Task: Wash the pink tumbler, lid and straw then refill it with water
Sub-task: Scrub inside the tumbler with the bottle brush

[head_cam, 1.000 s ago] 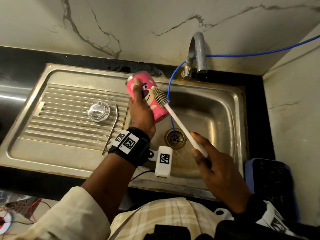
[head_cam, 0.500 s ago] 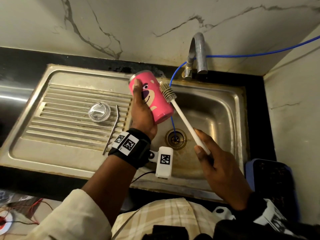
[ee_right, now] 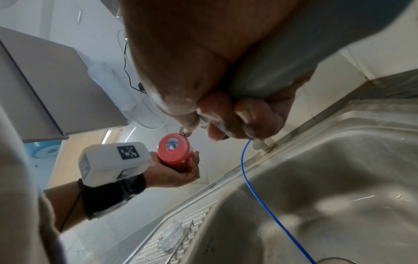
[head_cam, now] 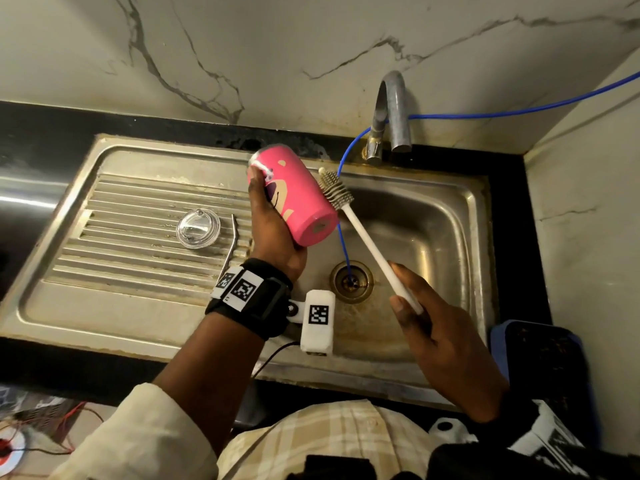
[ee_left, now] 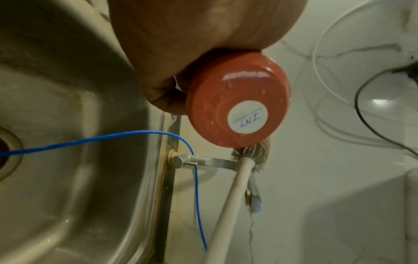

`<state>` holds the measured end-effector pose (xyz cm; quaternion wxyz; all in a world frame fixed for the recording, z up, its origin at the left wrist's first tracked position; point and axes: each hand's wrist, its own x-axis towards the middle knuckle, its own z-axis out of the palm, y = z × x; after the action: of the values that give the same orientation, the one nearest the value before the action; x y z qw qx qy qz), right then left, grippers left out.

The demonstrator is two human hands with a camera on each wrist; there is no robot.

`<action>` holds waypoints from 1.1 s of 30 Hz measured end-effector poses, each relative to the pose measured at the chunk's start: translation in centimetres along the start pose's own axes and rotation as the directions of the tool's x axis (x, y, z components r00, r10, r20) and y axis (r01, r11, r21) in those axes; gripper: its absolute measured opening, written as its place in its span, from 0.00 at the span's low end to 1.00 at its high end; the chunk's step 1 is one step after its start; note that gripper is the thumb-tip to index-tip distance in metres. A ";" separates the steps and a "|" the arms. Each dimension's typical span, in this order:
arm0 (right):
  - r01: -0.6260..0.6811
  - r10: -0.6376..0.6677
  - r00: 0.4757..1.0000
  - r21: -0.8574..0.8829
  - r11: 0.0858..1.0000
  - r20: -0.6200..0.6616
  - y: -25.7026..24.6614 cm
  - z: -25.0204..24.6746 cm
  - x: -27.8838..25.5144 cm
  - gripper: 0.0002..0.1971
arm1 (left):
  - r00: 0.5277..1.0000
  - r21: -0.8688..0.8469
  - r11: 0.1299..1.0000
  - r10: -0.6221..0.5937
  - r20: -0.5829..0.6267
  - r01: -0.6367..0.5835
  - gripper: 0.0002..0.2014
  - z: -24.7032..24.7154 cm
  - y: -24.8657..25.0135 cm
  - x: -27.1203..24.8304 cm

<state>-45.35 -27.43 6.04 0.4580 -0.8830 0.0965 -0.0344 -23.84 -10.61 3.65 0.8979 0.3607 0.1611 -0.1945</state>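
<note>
Head view, one pink tumbler (head_cam: 298,199) (tilted), one brush (head_cam: 360,226), one lid (head_cam: 198,228), seemingly one straw (head_cam: 231,245)

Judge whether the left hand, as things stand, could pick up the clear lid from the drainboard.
Probably not yet: the left hand is wrapped round the pink tumbler. The lid itself lies uncovered on the drainboard, with only the straw beside it.

A black strap (head_cam: 258,299) bearing white square code tags is worn round the left wrist, and a white box-shaped camera housing (head_cam: 318,320) with its own black-and-white code tag is bracketed to it, a thin black cable (head_cam: 273,356) trailing beneath. The left forearm is covered by a cream sleeve (head_cam: 138,434). A cream plaid shirt (head_cam: 329,438) is worn, and a black band with white tags (head_cam: 547,441) is seen at the right wrist.
</note>
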 end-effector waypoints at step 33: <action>0.148 -0.138 0.989 0.239 0.960 -0.061 -5.0 -1.2 10.4 0.37 | 0.824 0.325 0.898 -0.414 0.386 0.298 0.55 -4.0 1.6 -3.4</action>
<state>-34.64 -27.70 10.55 0.5565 -0.8242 0.0373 -0.0981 -26.72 -5.89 3.26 0.8049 0.3797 -0.0100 -0.4558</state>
